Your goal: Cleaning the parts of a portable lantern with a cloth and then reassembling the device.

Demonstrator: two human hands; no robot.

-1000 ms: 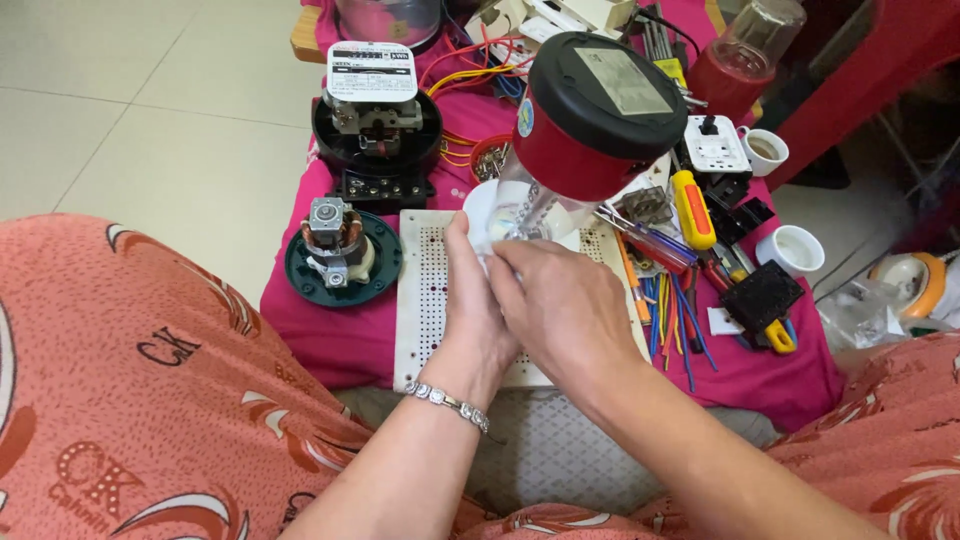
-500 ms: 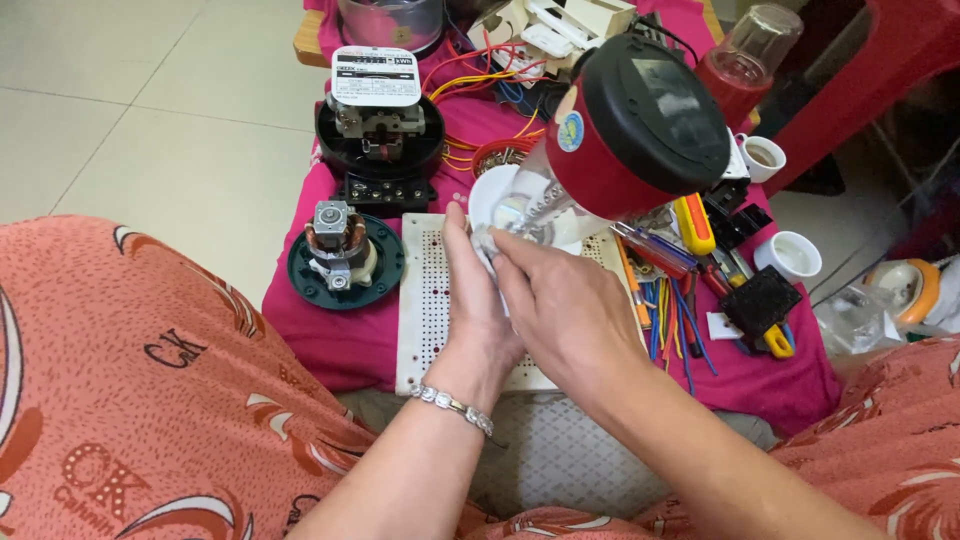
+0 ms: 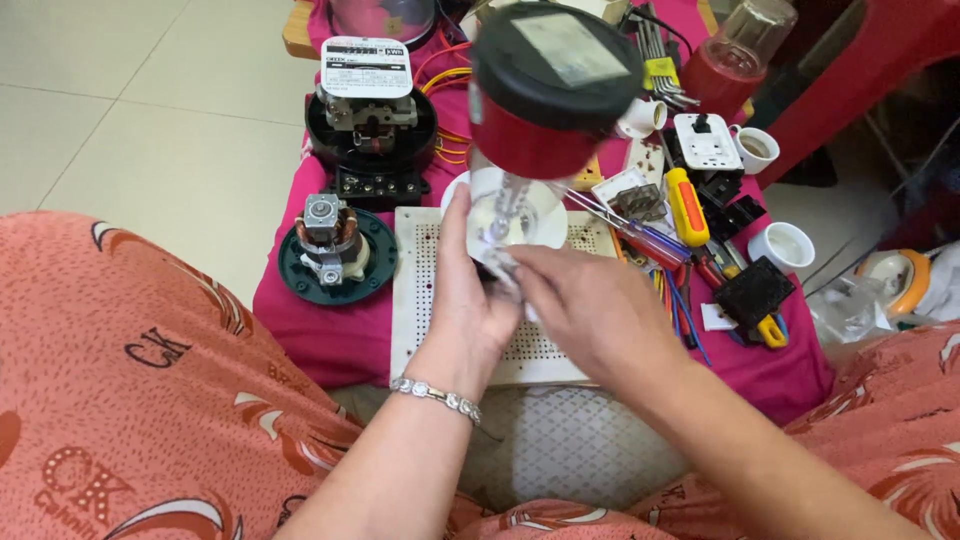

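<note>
A blender jar is held upside down over the table: its red and black base points up and its clear cup points down toward me. My left hand, with a bracelet at the wrist, grips the clear cup from the left. My right hand holds the cup's lower rim from the right, its fingers curled against it. Both hands hover above a white perforated board.
On the pink cloth lie a motor on a dark green disc, a black electric meter, a yellow-handled screwdriver, loose wires, a white socket, small white cups and a black part. Tiled floor at left.
The jar has swung from tilted to the right to nearly upright over the hands, and its black base now faces the camera higher in view. Both hands kept their hold on it.
</note>
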